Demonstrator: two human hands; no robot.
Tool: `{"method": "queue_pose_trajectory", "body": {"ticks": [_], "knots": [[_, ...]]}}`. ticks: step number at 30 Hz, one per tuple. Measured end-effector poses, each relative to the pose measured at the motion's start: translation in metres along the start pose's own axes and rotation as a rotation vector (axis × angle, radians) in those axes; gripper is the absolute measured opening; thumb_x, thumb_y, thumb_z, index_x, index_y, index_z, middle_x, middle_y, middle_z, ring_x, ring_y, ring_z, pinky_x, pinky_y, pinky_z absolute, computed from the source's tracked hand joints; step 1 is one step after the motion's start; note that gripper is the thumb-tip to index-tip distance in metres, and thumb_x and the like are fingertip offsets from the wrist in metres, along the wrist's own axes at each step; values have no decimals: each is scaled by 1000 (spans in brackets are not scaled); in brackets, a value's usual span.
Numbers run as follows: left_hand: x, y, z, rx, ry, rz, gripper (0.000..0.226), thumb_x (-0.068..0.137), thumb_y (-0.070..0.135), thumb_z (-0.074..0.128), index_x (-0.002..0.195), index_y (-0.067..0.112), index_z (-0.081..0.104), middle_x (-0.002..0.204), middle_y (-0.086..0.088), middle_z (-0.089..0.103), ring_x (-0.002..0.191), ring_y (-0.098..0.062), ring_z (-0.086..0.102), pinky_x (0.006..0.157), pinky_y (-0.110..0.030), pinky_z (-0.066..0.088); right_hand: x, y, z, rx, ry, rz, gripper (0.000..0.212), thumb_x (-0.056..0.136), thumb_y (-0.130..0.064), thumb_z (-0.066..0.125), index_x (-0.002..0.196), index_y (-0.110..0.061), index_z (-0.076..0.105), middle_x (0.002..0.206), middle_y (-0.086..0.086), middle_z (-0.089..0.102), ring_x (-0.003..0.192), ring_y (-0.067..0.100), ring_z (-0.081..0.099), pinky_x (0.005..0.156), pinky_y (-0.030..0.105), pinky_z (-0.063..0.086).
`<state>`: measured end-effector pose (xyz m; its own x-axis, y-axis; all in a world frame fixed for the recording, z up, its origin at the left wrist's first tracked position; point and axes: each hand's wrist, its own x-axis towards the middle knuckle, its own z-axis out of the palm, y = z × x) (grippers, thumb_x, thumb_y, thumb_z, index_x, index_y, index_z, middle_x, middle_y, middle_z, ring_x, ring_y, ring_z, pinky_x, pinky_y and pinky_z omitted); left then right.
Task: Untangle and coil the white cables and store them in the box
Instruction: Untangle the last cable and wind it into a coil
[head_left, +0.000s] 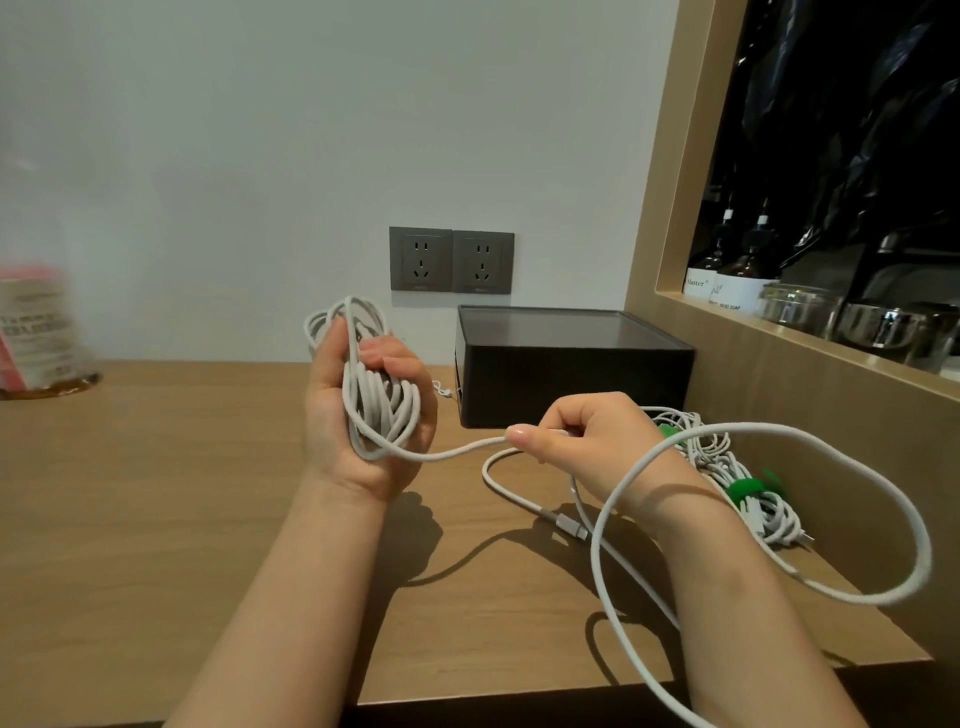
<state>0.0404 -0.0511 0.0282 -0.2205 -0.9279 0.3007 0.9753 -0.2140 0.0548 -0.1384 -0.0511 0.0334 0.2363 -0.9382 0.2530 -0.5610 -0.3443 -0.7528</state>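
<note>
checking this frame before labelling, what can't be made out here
All head view:
- Inside of the black box: hidden by its top and walls.
- Print on the pink and white pack: motion-blurred.
- Rest of the loose white cable: off the bottom edge.
- Part of the tied bundle: behind the right hand.
- Inner turns of the coil: covered by the left hand.

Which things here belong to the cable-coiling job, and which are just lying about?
Job: white coil, gripped by left hand; loose cable, pinched by right hand; green-tied bundles; dark box.
Lying about: wall sockets; bottles; glass jars; blurred container, far left.
</note>
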Motion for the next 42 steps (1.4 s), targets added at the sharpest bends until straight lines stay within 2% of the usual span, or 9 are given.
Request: {"method": "queue_pose_trajectory", "body": {"ticks": [4,9,14,17,19,24,33,37,42], "knots": [[-3,4,-1,188,-73,-227,37,75,5,74,95,13,44,60,-12,61,51,-24,63,49,-36,56,-3,1,-4,-11,77,-76,20,83,-34,65,69,-21,62,62,-4,53,62,7,50,60,18,43],[-5,8,-5,360,-163,-419,41,83,8,69,106,14,36,69,-14,62,59,-24,65,58,-34,58,-6,4,-21,-35,237,-187,16,83,-34,64,69,-25,63,62,-3,56,60,6,50,60,22,45],[-3,-2,0,430,-34,-262,48,56,4,87,89,8,53,57,-4,58,46,-13,59,46,-26,55,-6,4,-21,-89,161,-222,20,78,-40,68,68,-22,66,50,-12,51,53,-3,48,50,11,38],[-3,-6,5,822,165,-164,17,62,15,79,63,6,64,54,-3,55,44,-11,56,49,-24,55,-6,-1,-18,-57,176,-250,18,78,-40,67,67,-25,65,55,-13,56,57,0,51,51,14,40],[-2,-7,5,1038,239,-170,18,67,19,67,56,6,62,55,-8,58,48,-16,59,53,-26,57,-6,-4,-16,-44,206,-245,17,81,-38,65,69,-26,65,60,-8,58,63,5,54,54,18,43],[-3,-14,4,1177,221,-254,13,63,11,68,67,0,64,72,-19,65,69,-28,70,65,-42,60,-6,-8,-9,3,249,-224,17,86,-34,62,72,-25,65,63,-6,58,64,5,53,54,15,42],[-8,-25,11,1185,199,-329,27,66,7,66,92,1,63,76,-21,68,61,-26,68,59,-38,60,-3,-7,-3,159,339,-125,24,90,-30,57,71,-21,67,54,-8,55,55,-4,51,56,19,42],[-3,-30,6,1274,222,-216,16,77,5,65,93,2,64,78,-20,69,66,-25,68,61,-33,60,-3,-11,3,206,358,-87,26,92,-29,56,69,-21,64,49,-11,55,49,-6,51,48,9,38],[0,-38,2,1394,230,-147,15,87,20,63,83,7,68,70,-12,69,59,-18,64,60,-29,55,-2,-12,9,95,411,-17,25,92,-31,55,72,-19,64,58,-6,58,55,2,55,54,18,39]]}}
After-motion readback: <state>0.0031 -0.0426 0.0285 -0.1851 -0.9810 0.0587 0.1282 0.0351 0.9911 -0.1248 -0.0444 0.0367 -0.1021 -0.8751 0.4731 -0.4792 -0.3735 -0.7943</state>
